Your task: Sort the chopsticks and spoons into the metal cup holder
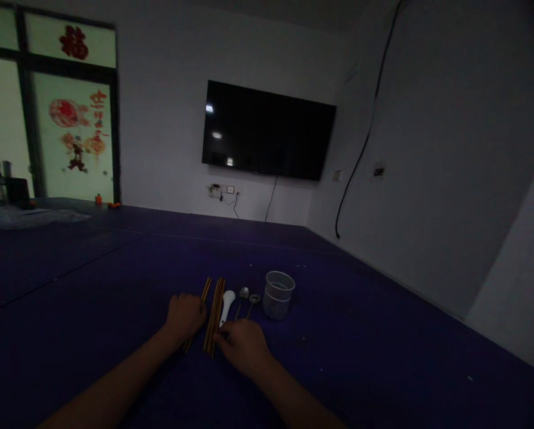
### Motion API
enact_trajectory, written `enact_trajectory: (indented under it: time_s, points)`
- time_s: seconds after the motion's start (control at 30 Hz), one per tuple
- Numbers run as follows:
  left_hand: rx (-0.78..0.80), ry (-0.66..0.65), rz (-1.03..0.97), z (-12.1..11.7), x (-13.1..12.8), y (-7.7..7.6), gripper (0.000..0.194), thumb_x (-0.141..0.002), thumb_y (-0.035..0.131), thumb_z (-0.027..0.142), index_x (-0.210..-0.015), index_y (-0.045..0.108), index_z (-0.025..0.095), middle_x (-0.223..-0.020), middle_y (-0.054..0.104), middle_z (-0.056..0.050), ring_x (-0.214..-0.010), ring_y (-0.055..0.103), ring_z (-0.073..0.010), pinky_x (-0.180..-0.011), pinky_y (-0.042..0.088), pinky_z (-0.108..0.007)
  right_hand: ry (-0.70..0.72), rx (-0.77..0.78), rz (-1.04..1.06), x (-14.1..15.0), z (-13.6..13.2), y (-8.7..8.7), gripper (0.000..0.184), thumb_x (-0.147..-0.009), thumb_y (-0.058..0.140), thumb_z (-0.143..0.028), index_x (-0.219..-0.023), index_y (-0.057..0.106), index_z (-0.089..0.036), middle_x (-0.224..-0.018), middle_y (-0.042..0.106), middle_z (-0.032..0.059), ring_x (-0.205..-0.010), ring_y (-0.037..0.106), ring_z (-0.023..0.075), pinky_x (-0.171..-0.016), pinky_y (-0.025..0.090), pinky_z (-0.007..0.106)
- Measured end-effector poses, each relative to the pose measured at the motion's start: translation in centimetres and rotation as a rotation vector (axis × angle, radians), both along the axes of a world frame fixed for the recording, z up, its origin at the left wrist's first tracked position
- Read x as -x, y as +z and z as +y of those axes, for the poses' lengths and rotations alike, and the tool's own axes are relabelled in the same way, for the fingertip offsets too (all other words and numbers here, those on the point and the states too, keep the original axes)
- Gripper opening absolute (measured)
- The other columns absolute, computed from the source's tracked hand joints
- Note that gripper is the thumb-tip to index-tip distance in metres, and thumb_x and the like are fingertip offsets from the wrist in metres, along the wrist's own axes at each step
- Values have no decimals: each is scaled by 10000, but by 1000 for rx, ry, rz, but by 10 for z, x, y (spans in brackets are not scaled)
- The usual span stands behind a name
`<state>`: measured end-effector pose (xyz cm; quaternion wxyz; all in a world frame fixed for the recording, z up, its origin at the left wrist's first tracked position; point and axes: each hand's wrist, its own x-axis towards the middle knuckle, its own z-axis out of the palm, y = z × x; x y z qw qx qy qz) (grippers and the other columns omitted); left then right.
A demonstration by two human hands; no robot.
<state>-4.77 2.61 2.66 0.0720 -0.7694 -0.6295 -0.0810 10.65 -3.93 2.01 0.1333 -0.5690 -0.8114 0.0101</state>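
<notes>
On a dark blue table (383, 357) lie wooden chopsticks (215, 307), a white spoon (227, 301) and two metal spoons (245, 300), side by side. A perforated white utensil cup (278, 294) stands upright just right of them. My left hand (185, 316) rests curled over the leftmost chopsticks. My right hand (244, 347) lies over the near ends of the spoons, fingertips touching the chopstick bundle; its fingers look bent, and what they grip is hidden.
A black television (267, 131) hangs on the far white wall above a socket with cables. A window with red paper decorations (74, 128) is at the left. The right wall runs close along the table's edge.
</notes>
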Motion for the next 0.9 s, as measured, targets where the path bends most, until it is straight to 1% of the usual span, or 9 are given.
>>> enact_trajectory:
  time_s: [0.17, 0.33, 0.5, 0.77, 0.9]
  points:
    - [6, -10, 35, 0, 0, 0, 397, -842, 337, 341, -875, 673, 132, -919, 675, -169, -903, 611, -300, -786, 413, -421, 4, 13, 3, 0, -1, 1, 291, -871, 433, -395, -946, 671, -245, -936, 699, 32, -872, 638, 183, -713, 430, 249]
    - [-2, -22, 48, 3, 0, -3, 397, -852, 314, 291, -867, 674, 124, -898, 673, -180, -893, 615, -291, -781, 416, -417, 8, 14, 5, 0, 0, 2, 296, -870, 429, -392, -959, 669, -244, -946, 697, 42, -878, 634, 182, -724, 429, 253]
    - [-25, -42, 57, 6, 1, -8, 396, -852, 297, 240, -873, 674, 121, -862, 675, -176, -879, 621, -286, -761, 425, -413, 4, 9, -1, -1, 1, 1, 292, -871, 427, -396, -944, 668, -248, -927, 701, 31, -863, 639, 182, -714, 426, 252]
    - [18, -32, 79, 0, -1, 3, 377, -853, 321, 249, -868, 671, 108, -891, 674, -182, -875, 626, -288, -761, 436, -405, 4, -11, 2, 0, 1, 0, 291, -867, 430, -394, -918, 672, -241, -919, 702, 31, -863, 639, 183, -698, 423, 250]
    - [17, -23, 88, -1, 0, 2, 389, -858, 310, 249, -861, 671, 102, -898, 672, -181, -869, 629, -285, -766, 436, -408, 9, -9, 17, 0, 1, -1, 279, -864, 441, -383, -930, 673, -242, -917, 703, 33, -859, 640, 180, -700, 422, 248]
